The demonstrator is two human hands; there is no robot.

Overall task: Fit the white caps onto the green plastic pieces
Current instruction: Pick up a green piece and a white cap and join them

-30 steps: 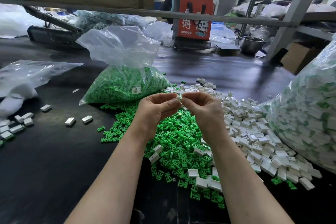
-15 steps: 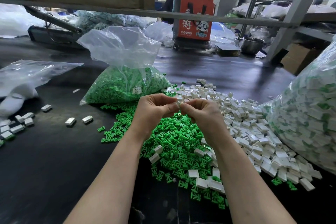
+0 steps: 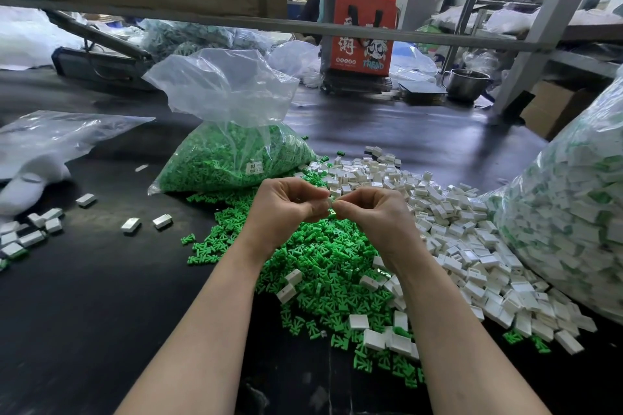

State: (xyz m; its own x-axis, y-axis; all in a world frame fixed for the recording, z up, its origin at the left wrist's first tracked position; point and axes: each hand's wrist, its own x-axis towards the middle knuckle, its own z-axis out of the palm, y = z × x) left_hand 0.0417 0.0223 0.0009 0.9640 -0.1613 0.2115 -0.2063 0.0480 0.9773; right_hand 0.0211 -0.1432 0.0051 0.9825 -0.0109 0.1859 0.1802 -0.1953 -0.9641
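Observation:
My left hand [image 3: 285, 209] and my right hand [image 3: 374, 216] meet fingertip to fingertip above the table, pinching a small part [image 3: 331, 204] between them. The fingers hide most of it, only a pale sliver with a hint of green shows. Below them spreads a heap of loose green plastic pieces [image 3: 323, 266]. To the right lies a heap of white caps [image 3: 451, 222]. A few white caps [image 3: 374, 337] lie mixed in the green heap near me.
An open clear bag of green pieces [image 3: 236, 158] stands behind my hands. A large bag of capped pieces [image 3: 569, 212] fills the right. Capped pieces [image 3: 30, 232] lie at the left on the black table [image 3: 101, 296]. A person sits behind a red bag [image 3: 362, 27].
Both hands have sunk slightly toward the green heap and stay pressed together at the fingertips. Nothing else has moved.

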